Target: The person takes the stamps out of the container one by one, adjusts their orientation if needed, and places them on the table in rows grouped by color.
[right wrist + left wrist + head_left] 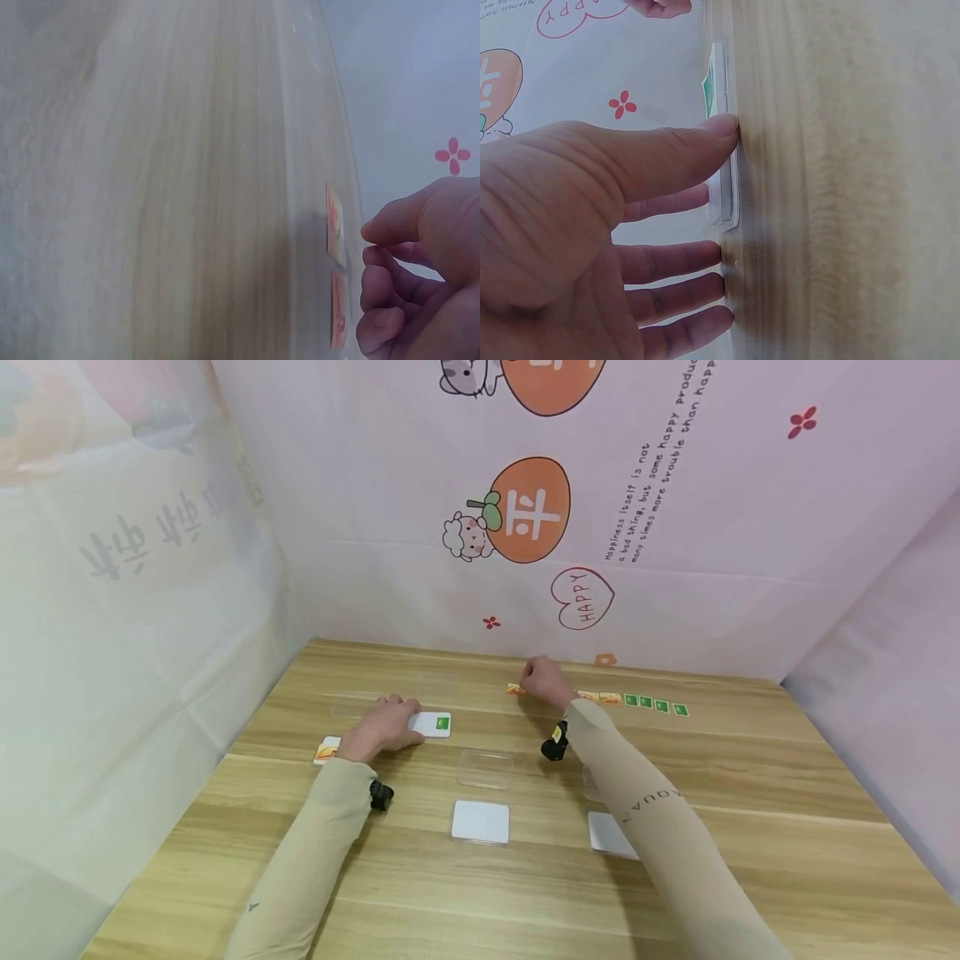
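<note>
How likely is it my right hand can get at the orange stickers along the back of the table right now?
Probably yes: the right hand is close beside two orange stickers, and its wrist view shows nothing between. It's curled, though, so it may need to open first.

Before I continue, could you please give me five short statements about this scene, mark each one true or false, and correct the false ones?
1. The left hand touches a white card that carries one small green picture card. True.
2. The right hand touches the same white card. False: it is apart from it, near small orange picture cards at the far side of the wooden table.
3. Four small green picture cards lie to the right of the right hand. True.
4. The front middle white card shows an orange picture. False: its visible face is plain white.
5. The heart printed on the backdrop contains the word HAPPY. True.
</note>
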Available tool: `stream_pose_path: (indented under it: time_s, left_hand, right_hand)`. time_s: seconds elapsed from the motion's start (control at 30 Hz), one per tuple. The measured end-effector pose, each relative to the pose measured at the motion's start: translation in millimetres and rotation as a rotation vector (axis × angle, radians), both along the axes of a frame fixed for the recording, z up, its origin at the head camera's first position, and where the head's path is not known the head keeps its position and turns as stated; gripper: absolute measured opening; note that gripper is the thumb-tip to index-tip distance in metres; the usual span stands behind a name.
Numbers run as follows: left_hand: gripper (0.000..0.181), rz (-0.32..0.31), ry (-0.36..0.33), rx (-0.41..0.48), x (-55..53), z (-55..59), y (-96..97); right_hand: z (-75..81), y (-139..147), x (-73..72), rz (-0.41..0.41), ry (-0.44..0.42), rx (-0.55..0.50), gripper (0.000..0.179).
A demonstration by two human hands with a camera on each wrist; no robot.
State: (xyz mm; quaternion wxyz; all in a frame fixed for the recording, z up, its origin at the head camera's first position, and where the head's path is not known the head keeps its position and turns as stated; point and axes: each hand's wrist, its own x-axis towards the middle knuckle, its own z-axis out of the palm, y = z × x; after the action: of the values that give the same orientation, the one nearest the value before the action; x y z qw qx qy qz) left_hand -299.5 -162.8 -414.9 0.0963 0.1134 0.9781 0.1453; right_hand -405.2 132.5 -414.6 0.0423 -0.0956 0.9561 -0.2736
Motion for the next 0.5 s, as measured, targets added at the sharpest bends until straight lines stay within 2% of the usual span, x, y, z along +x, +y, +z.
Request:
stream_pose_path:
  time_s: [0.13, 0.5]
  left_hand:
    - [0.060, 0.004, -0.003, -0.004, 0.6, 0.7, 0.4]
    - [0.060, -0.004, 0.009, -0.004, 0.7, 2.6, 1.4]
  right_hand:
    - [0.9, -6, 1.3, 0.022, -0.001, -0.006, 0.005]
    - [-0.5, -24, 8.6, 0.078, 0.062, 0.051, 0.009]
